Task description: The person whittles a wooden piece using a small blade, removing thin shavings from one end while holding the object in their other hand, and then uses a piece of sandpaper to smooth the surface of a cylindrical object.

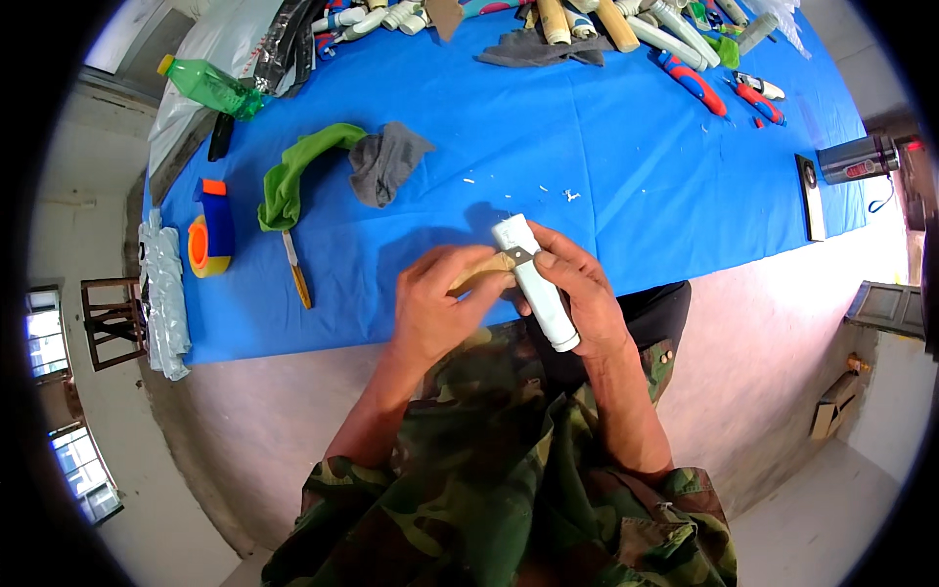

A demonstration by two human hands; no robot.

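My right hand [594,308] grips a white cylindrical tube [543,303], tilted with its upper end toward the table's far side. My left hand [440,293] is closed on a small pale tool [474,265] with a dark metal piece [518,254] lying across the tube's upper part, below the right thumb. The left fingers partly hide the tool. Both hands are at the near edge of the blue-covered table [626,196]. Beyond them are small white shavings [572,195].
A green cloth [284,186], grey rag [386,166], knife [296,271], orange-blue dispenser [210,230] and green bottle [210,88] lie left. Tubes [675,34], red-blue tools [694,83] and plastic bags [161,293] line the edges. A dark mug [856,159] and dark flat bar [810,196] are right.
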